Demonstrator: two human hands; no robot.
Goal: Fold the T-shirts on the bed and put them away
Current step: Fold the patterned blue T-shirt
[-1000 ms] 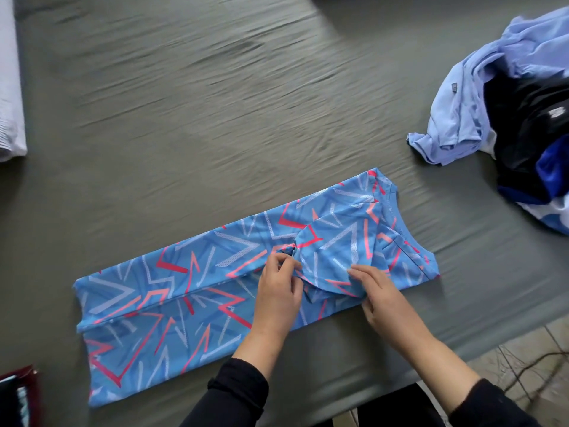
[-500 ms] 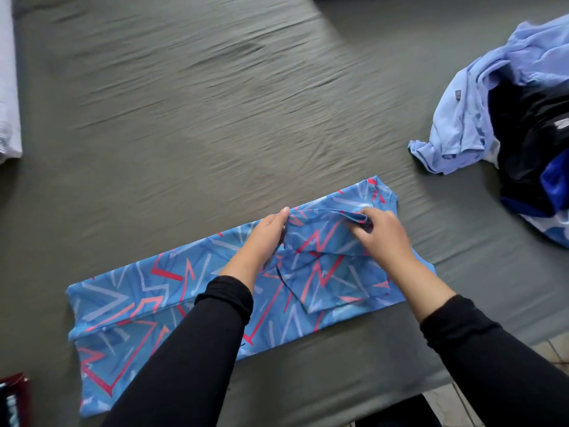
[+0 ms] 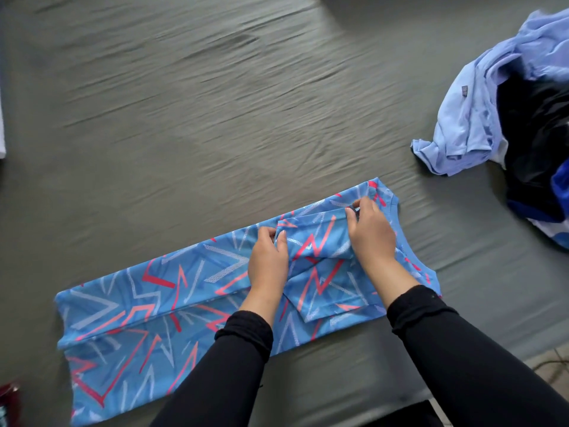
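Observation:
A blue T-shirt (image 3: 147,303) with pink and white zigzag print lies flat on the grey bed (image 3: 215,103), folded lengthwise into a long strip running from lower left to upper right. Its sleeve is turned over onto the body near the collar end. My left hand (image 3: 267,263) pinches the sleeve's left corner. My right hand (image 3: 371,234) pinches the sleeve's far right corner close to the neckline. Both forearms are in black sleeves.
A heap of unfolded shirts (image 3: 505,112), light blue, black and dark blue, sits at the right edge of the bed. A white cloth (image 3: 2,127) shows at the far left edge. A dark red object (image 3: 9,402) lies at the bottom left. The bed's near edge runs along the bottom right.
Both hands have carried the sleeve away from me, from the shirt's near edge over onto its body; they now hold its corners further up the shirt.

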